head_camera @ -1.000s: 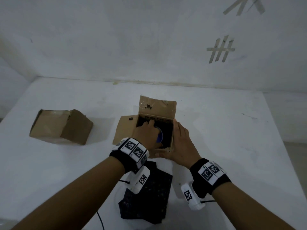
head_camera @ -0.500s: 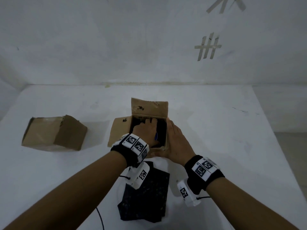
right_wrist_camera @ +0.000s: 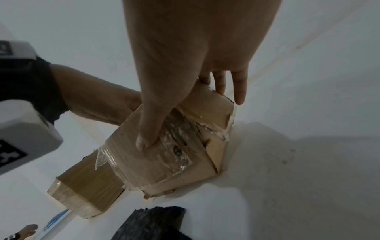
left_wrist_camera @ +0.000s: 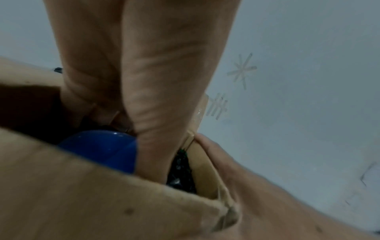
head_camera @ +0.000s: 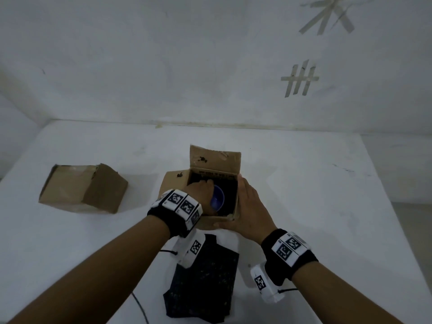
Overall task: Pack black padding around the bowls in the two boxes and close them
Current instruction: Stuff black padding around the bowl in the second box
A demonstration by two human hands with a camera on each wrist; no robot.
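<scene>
An open cardboard box (head_camera: 215, 160) stands mid-table with its far flap up. A blue bowl (head_camera: 217, 199) sits inside, with black padding (left_wrist_camera: 180, 168) along the box's right wall. My left hand (head_camera: 200, 191) reaches into the box at the bowl's far-left side; its fingers (left_wrist_camera: 156, 100) point down beside the bowl (left_wrist_camera: 98, 146) and their tips are hidden. My right hand (head_camera: 248, 206) braces the box from outside, thumb (right_wrist_camera: 148, 136) flat on the near face and straight fingers (right_wrist_camera: 239, 87) along the right wall. A second box (head_camera: 81, 188) lies at the left with its flaps down.
A stack of black padding sheets (head_camera: 205, 281) lies on the white table (head_camera: 315, 206) in front of the open box, between my forearms. A white wall (head_camera: 187, 66) rises behind the table. The table's right edge drops off beyond my right arm.
My left hand has shifted toward the box's far-left corner, so more of the blue bowl shows than half a second ago. My right hand stays on the box.
</scene>
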